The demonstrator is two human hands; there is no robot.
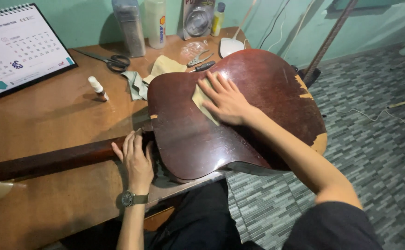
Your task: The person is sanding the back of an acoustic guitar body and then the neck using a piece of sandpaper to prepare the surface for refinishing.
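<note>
A dark red-brown acoustic guitar (258,88) lies face down across the wooden table (54,115), its back worn with pale chipped patches at the right edge. My right hand (225,98) presses flat on a small yellowish cloth (201,98) against the guitar's back. My left hand (136,159), with a wristwatch, grips the guitar's neck (49,159) where it meets the body. The neck runs off to the left.
On the table behind lie a desk calendar (19,46), scissors (112,61), a small dropper bottle (97,88), more cloths (152,74), pliers (198,59), a white mouse (231,46) and several bottles by the green wall. Tiled floor with cables is at right.
</note>
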